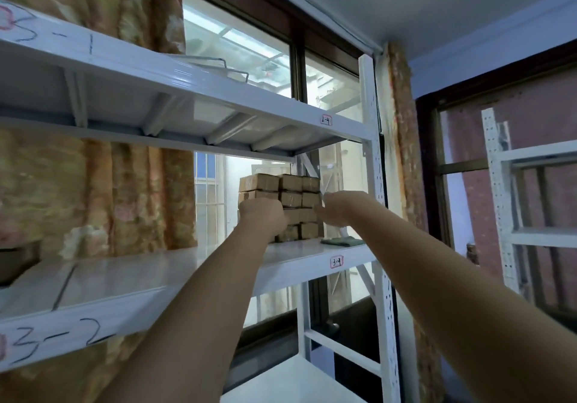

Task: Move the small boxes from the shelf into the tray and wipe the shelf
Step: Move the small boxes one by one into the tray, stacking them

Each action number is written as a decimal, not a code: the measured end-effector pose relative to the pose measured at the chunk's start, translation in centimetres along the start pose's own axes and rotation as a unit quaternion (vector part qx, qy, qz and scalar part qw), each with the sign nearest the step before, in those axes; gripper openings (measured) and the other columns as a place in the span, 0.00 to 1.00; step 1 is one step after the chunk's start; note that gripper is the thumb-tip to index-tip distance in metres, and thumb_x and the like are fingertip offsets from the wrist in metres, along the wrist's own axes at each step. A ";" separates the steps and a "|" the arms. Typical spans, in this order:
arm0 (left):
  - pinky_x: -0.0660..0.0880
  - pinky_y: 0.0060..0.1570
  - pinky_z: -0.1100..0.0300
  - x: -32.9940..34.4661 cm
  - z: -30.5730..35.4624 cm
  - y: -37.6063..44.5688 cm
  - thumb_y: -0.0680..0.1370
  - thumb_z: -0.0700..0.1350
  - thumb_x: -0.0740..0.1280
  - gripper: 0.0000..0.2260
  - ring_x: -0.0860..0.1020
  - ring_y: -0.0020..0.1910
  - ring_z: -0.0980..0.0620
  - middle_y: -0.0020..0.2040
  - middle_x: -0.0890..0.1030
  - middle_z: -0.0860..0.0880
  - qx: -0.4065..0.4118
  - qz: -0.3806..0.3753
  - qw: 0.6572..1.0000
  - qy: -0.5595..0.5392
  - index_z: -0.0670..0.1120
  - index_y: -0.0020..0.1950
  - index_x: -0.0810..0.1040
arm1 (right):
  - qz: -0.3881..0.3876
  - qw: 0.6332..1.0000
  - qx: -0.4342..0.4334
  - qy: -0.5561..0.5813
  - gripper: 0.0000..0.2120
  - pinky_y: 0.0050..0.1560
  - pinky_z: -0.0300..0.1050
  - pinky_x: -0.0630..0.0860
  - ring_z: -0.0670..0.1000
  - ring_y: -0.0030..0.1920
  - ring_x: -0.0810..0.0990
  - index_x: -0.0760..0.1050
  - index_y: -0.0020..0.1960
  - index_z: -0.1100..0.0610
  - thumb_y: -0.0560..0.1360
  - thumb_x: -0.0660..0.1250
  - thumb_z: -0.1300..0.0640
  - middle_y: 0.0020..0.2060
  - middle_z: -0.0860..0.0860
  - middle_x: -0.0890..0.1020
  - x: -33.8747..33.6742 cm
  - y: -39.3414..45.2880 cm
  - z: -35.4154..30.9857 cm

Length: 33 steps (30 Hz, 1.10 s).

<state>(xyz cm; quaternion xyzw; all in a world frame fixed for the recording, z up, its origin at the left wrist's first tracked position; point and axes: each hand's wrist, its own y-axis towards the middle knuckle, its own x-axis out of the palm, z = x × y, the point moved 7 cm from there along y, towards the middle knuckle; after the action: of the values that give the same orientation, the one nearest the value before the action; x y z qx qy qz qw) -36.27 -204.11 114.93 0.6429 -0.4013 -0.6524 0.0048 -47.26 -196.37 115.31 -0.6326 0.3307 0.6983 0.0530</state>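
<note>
The small boxes [290, 202] are stacked in several tiers at the far right end of the shelf [156, 277], close against the right upright. They appear to be plain brown cardboard — judged light, stiff enough to be squeezed gently, and not slippery, though a loose stack of this kind could be toppled if one column is pulled alone. A hold on opposite sides of a block of boxes, with both palms pressing inward, is judged the safest.

The left hand [263, 215] is closed against the left face of the stack, fingers curled; whether a box is truly clamped in it cannot be told. The right hand [332, 212] is set at the stack's right edge, and its fingers are too hidden for their spread to be judged.

Just right of the boxes a dark green cloth [342, 241] is lying on the shelf — apart from the stack. The upper shelf [187, 90] hangs low overhead, so lifting room is limited. No tray can be made out with certainty.
</note>
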 end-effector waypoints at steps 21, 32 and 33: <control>0.67 0.46 0.58 4.9 2.4 20.4 0.78 0.46 0.60 0.12 0.77 0.55 0.47 0.57 0.79 0.48 -0.041 0.085 0.994 0.055 0.47 0.59 0.77 | 0.067 0.991 -0.096 0.062 0.12 0.48 0.48 0.68 0.54 0.46 0.71 0.74 0.55 0.56 0.80 0.55 0.52 0.37 0.51 0.71 3.8 21.0 -0.4; 0.67 0.60 0.52 7.4 1.2 26.9 0.80 0.45 0.56 0.16 0.69 0.65 0.43 0.65 0.72 0.42 -0.079 0.146 0.977 0.130 0.44 0.67 0.72 | 0.136 0.977 -0.164 0.018 0.20 0.65 0.55 0.67 0.60 0.69 0.67 0.65 0.71 0.57 0.81 0.51 0.53 0.69 0.58 0.69 5.5 30.2 -1.1; 0.66 0.61 0.52 7.4 0.8 27.4 0.81 0.45 0.56 0.17 0.68 0.66 0.43 0.66 0.71 0.42 -0.093 0.153 0.974 0.139 0.43 0.67 0.71 | 0.145 0.974 -0.170 0.031 0.21 0.67 0.55 0.64 0.60 0.71 0.64 0.62 0.73 0.58 0.82 0.50 0.53 0.70 0.58 0.66 5.5 30.9 -1.1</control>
<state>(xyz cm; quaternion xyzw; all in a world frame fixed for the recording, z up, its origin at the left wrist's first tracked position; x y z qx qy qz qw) -52.17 -226.08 123.15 0.6554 -0.4280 -0.5823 0.2198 -62.56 -222.76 122.50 -0.5989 0.2969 0.7248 -0.1669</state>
